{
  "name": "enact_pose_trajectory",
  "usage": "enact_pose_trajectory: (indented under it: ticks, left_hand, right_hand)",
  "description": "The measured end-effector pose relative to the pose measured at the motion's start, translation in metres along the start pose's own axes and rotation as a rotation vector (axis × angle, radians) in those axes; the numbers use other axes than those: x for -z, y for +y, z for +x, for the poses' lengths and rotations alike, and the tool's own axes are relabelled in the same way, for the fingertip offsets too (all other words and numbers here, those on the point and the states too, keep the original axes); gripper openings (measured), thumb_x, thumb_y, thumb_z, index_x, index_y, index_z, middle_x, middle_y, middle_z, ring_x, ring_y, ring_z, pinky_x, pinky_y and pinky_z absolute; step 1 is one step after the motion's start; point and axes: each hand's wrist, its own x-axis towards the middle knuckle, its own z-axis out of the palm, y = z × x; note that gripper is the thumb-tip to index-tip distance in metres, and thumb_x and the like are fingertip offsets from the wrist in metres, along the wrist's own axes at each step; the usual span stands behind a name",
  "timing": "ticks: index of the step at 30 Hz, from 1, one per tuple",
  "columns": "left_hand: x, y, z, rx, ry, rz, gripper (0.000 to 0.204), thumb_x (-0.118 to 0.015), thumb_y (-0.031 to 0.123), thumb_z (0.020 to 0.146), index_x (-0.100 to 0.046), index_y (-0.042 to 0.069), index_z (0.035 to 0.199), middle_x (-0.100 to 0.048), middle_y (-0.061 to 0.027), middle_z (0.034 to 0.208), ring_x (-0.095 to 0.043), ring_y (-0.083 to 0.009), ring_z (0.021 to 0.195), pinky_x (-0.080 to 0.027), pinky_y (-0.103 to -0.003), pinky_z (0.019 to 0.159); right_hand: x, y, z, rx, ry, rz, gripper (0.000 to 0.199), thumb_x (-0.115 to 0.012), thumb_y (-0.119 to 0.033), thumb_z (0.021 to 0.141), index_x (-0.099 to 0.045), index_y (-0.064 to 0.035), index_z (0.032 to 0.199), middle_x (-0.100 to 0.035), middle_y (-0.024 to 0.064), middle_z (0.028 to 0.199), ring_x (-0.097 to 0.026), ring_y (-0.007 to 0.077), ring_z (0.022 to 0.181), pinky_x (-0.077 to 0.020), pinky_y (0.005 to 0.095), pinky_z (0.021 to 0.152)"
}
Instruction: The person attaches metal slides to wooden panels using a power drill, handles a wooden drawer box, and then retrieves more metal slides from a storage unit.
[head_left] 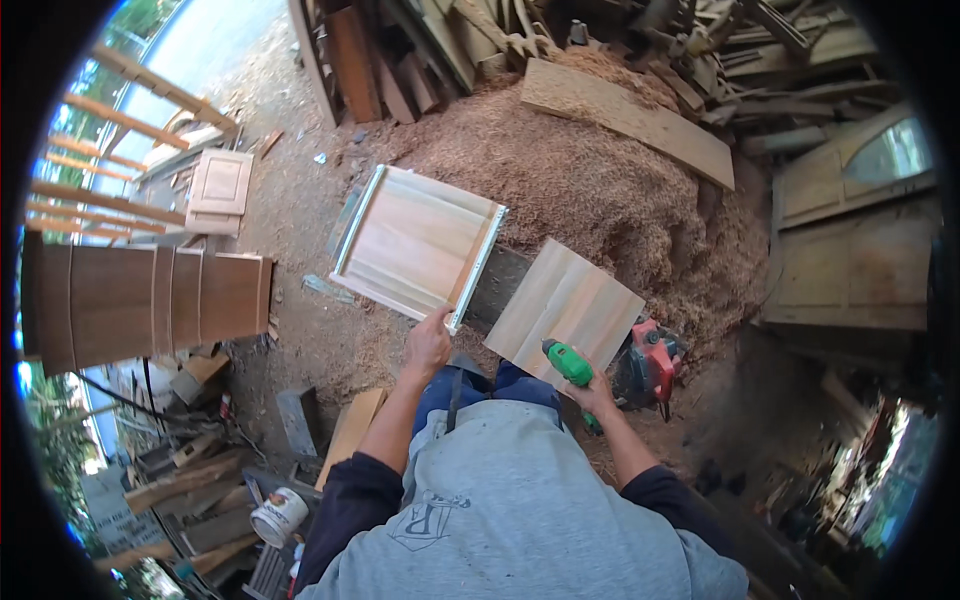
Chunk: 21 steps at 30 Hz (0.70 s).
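A shallow wooden drawer point(420, 235) with metal slide rails along two opposite sides lies in front of me, slightly left. My left hand point(428, 345) is closed at its near corner, beside the end of one rail; part of the grip is hidden. In my right hand point(594, 394) is a green cordless drill point(568, 363), its nose pointing up and left. The drill is over the near edge of a square striped wooden panel point(566, 305), which lies to the right of the drawer.
A red and black power tool point(652, 362) sits right of the panel. Wood shavings point(560, 170) heap up ahead, with a long board point(630, 120) on them. At left are a wooden cabinet point(150, 305) and a panelled door point(220, 185). A white bucket point(279, 516) stands lower left.
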Motion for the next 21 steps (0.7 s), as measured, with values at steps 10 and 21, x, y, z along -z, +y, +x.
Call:
enact_pose_trajectory:
  ticks: [10, 21]
  left_hand:
    - [-0.119, -0.001, 0.178, 0.091, -0.259, 0.451, 0.039, -0.060, 0.034, 0.091, -0.064, -0.004, 0.098, -0.062, -0.0243, 0.105, -0.064, -0.0417, 0.095, -0.052, -0.047, 0.083]
    - [-0.167, -0.027, 0.231, -0.135, -0.350, 0.550, 0.025, -0.060, 0.023, 0.086, -0.063, -0.001, 0.094, -0.064, -0.0214, 0.095, -0.068, -0.0372, 0.084, -0.056, -0.046, 0.073]
  right_hand:
    - [-0.047, 0.049, -0.131, -0.338, 0.340, 0.300, 0.079, -0.070, -0.006, 0.069, -0.046, -0.0113, 0.144, -0.065, 0.0139, 0.122, -0.063, 0.0221, 0.110, -0.0485, 0.0336, 0.094]
    - [-0.109, -0.006, -0.113, -0.639, 0.314, 0.419, 0.072, -0.072, -0.007, 0.072, -0.050, -0.0082, 0.140, -0.069, 0.0070, 0.108, -0.064, 0.0162, 0.092, -0.0501, 0.0307, 0.085]
